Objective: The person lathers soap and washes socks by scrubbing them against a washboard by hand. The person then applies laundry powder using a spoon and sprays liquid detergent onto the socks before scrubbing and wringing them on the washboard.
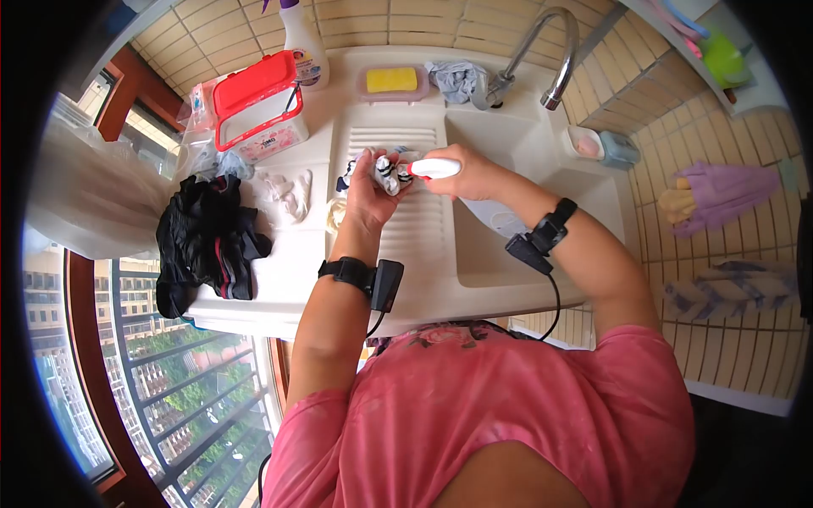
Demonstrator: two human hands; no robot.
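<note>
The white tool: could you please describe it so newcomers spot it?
Left of the white basin lies a ridged washboard. Over its edge, the right hand grips the white tool, whose red edging sets it apart from the bundled cloth in the left hand.

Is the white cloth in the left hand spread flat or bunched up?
Bunched up: the white cloth is crumpled in the left hand, with folds and dark markings crowded together and no flat stretch showing.

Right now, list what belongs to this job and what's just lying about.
Likely for the job: balled cloth in the left hand; white tool in the right hand; ribbed washboard beneath.

Apparently lying about: yellow sponge; black clothes; red-lidded box; spray bottle.
</note>
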